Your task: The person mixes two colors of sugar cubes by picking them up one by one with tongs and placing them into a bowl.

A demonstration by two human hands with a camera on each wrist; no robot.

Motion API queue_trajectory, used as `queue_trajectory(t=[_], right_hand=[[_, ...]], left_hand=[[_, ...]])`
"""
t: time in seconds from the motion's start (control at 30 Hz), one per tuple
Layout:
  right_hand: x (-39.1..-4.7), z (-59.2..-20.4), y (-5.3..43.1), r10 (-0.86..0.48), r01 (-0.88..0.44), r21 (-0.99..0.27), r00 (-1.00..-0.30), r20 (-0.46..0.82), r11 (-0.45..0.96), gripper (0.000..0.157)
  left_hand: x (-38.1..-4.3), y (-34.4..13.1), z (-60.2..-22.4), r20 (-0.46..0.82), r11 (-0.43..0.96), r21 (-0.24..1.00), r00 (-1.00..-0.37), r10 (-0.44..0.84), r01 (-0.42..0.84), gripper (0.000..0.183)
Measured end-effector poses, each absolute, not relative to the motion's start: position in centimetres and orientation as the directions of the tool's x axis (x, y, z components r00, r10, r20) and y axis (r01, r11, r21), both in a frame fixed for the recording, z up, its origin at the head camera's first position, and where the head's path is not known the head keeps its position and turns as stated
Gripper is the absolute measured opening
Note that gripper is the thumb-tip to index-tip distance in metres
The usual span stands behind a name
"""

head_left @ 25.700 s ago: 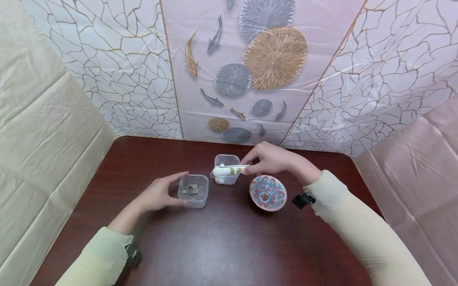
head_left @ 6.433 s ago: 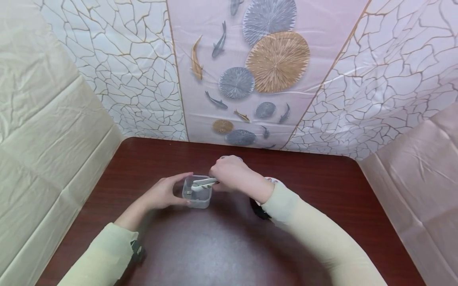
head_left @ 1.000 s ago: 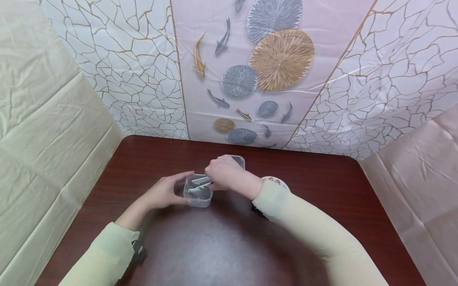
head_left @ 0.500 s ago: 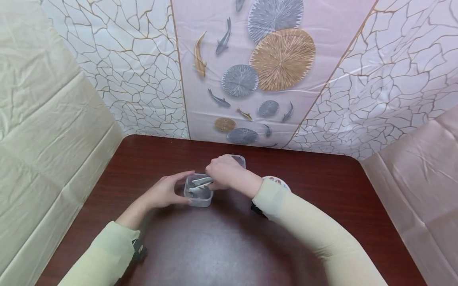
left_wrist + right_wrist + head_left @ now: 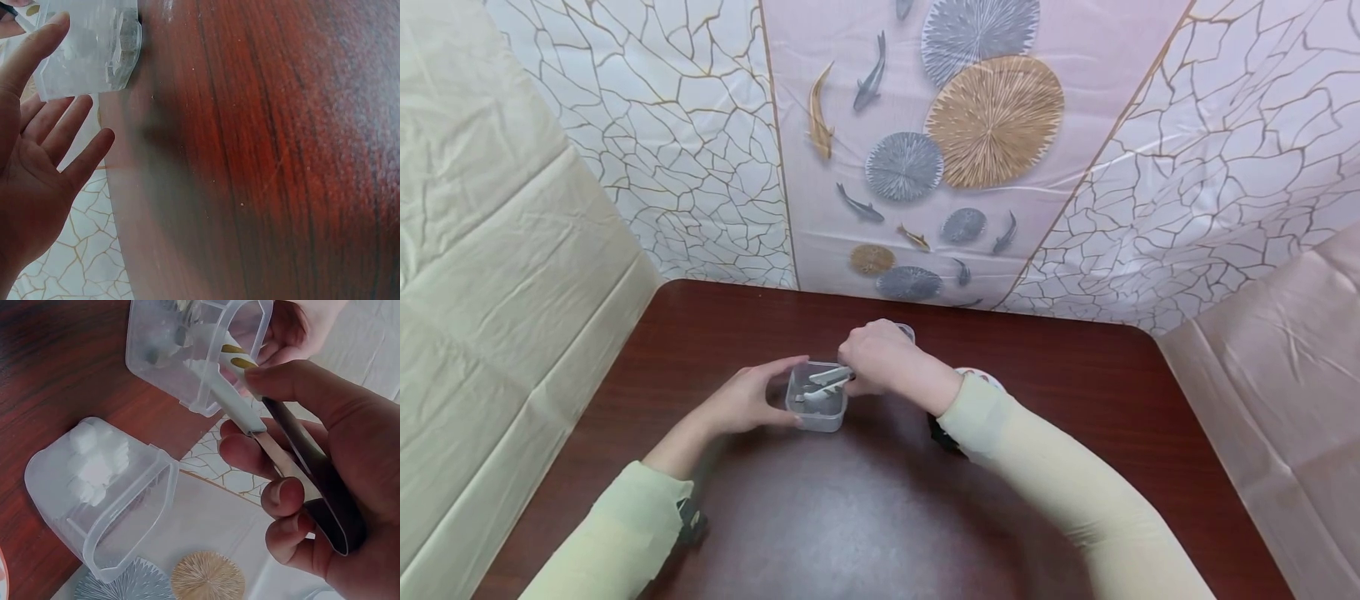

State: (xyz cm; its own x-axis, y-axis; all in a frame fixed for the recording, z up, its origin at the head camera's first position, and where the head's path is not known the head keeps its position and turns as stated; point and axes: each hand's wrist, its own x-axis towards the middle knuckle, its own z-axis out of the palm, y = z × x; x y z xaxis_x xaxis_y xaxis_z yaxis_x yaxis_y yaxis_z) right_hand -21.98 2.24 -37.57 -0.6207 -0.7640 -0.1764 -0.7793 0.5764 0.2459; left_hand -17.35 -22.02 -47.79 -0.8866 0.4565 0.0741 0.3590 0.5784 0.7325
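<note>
head view: forward-down | wrist views: close | shared (all three): container (image 5: 820, 423)

Past the right fingers (image 5: 244, 450), I get the tips of the tongs (image 5: 236, 407) and the pieces (image 5: 182, 336) blurred by the near container (image 5: 140, 331). From the head, the right hand (image 5: 880, 354) hides most of the far container (image 5: 908, 330) beyond its fingers; its sleeve (image 5: 981, 417), most of the bowl (image 5: 979, 376).

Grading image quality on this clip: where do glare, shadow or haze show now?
Head: pale glare on the table near the bottom edge; left wrist: sheen at upper right, soft dark shadow left of centre; right wrist: white pieces washed out, tongs hazy where seen through the upper box.
</note>
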Motion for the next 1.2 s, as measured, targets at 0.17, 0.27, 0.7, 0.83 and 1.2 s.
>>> queue_trajectory(t=[0.17,0.27,0.7,0.83,1.2], right_hand=[[-22.0,-37.6,2.0,-0.758,-0.773,0.259,-0.627,-0.179,0.579,0.029],[-21.9,-37.6,1.9,-0.752,-0.767,0.276,-0.634,-0.180,0.580,0.027],[-21.2,-37.5,0.6,-0.704,-0.745,0.297,-0.665,-0.251,0.597,0.022],[-21.2,-37.4,0.6,-0.705,-0.754,0.258,-0.657,-0.269,0.604,0.026],[-21.8,-37.3,1.7,-0.726,-0.750,0.237,-0.659,-0.196,0.617,0.035]], left_hand=[[-17.4,-22.0,-47.8,0.075,0.576,0.735,-0.888,0.454,0.357,0.093],[-17.4,-22.0,-47.9,0.076,0.576,0.736,-0.888,0.454,0.357,0.093],[-17.3,-22.1,-47.8,0.063,0.582,0.735,-0.890,0.452,0.348,0.091],[-17.2,-22.0,-47.8,0.067,0.587,0.729,-0.890,0.451,0.352,0.091],[-17.2,-22.1,-47.7,0.079,0.575,0.734,-0.887,0.455,0.360,0.092]])
